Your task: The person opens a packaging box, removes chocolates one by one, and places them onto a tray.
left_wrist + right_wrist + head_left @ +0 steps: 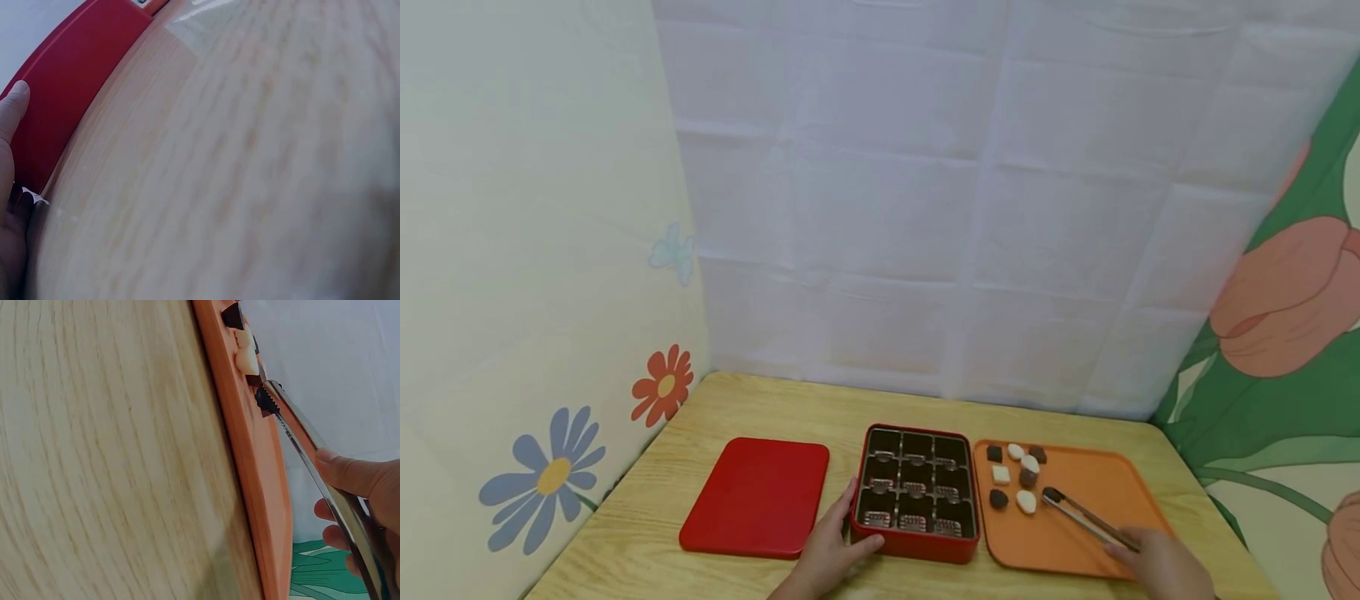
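My left hand [833, 550] holds the near left corner of a red box [925, 546], thumb on its front wall and fingers along its left side. Inside the box is a black divided insert [914, 479] whose ridged compartment bottoms show. With my right hand [1167, 564] I grip metal tongs [1093, 523], thumb on one arm and fingers round the other. The tongs' dark, toothed tips point left, low over an orange tray [1105, 475]. Just left of them lie several small chocolates, among them a white oval one [1026, 501] and a dark one [997, 498].
A flat red lid [760, 500] lies left of the box on the wood-grain table [820, 404]. The tray stands close against the box's right side. A white cloth [850, 208] hangs behind, with printed flower sheets at both sides.
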A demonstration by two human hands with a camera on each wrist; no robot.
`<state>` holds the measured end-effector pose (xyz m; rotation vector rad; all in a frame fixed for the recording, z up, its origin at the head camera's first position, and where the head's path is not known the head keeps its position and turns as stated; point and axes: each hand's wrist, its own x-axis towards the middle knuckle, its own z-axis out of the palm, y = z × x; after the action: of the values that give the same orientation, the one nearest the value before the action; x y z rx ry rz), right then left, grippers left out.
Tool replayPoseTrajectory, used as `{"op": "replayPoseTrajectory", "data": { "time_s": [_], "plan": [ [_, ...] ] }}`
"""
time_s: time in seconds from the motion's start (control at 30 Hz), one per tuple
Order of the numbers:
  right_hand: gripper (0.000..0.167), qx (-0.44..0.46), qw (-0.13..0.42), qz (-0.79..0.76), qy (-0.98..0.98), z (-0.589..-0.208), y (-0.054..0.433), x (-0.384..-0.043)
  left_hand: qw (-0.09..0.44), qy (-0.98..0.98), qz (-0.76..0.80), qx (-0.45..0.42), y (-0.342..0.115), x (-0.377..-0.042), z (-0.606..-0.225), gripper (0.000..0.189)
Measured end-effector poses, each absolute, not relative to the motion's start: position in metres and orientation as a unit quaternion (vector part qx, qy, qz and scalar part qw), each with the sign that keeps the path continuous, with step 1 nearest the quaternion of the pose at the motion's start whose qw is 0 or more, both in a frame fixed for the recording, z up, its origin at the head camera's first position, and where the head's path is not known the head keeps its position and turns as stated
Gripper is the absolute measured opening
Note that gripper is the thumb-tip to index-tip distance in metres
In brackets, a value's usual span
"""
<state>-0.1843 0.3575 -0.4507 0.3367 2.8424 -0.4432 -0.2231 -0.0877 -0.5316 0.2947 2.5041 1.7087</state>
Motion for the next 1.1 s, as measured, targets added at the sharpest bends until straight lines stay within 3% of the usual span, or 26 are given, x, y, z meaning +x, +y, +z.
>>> {"op": "replayPoseTrajectory", "data": {
  "time_s": [0.47,0.83,1.1],
  "plan": [
    [0.069,0.115,0.145,-0.157,0.970,-0.457,0.366,-0.188,0.042,0.819,0.563,0.101,-0.088,-0.220,-0.528,0.104],
    [0.089,0.111,0.161,-0.189,0.962,-0.460,0.374,-0.187,0.043,0.821,0.560,0.098,-0.087,-0.220,-0.528,0.105],
    [0.108,0.125,0.130,-0.194,0.964,-0.455,0.379,-0.185,0.052,0.820,0.562,0.093,-0.088,-0.222,-0.529,0.108]
  ]
}}
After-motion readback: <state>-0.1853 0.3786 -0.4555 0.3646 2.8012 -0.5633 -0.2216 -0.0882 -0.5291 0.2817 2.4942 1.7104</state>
